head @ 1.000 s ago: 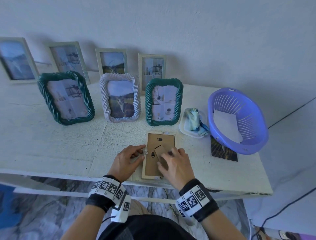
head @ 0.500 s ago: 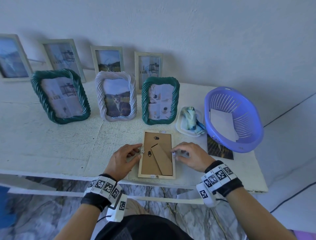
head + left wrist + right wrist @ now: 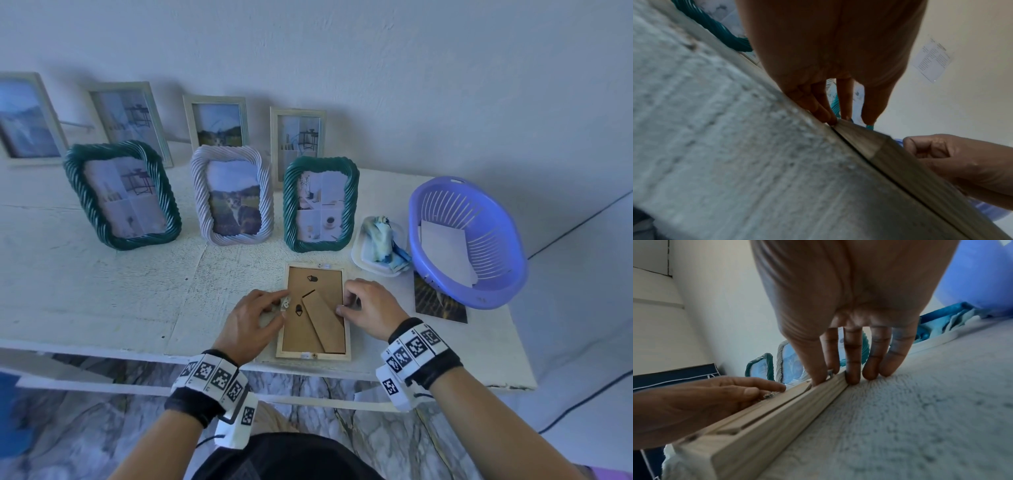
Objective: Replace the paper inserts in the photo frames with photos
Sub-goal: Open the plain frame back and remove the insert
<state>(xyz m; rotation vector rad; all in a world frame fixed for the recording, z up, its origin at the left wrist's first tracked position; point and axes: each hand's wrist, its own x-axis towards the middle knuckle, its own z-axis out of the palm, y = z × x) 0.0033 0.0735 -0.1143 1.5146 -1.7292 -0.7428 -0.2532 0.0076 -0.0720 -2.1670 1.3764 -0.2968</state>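
I wear a black wristband (image 3: 191,406) under white blocks printed with black square markers on my left wrist, the same on my right wrist (image 3: 419,356), arms bare.

Face down on the table (image 3: 102,308), between left hand (image 3: 251,322) and right hand (image 3: 371,310): a frame (image 3: 313,311). Behind the hands, standing frames (image 3: 233,200) in two rows. To the right of the right hand, a photo (image 3: 440,303) partly under a basket (image 3: 467,240), with a tray (image 3: 380,246) just beside.
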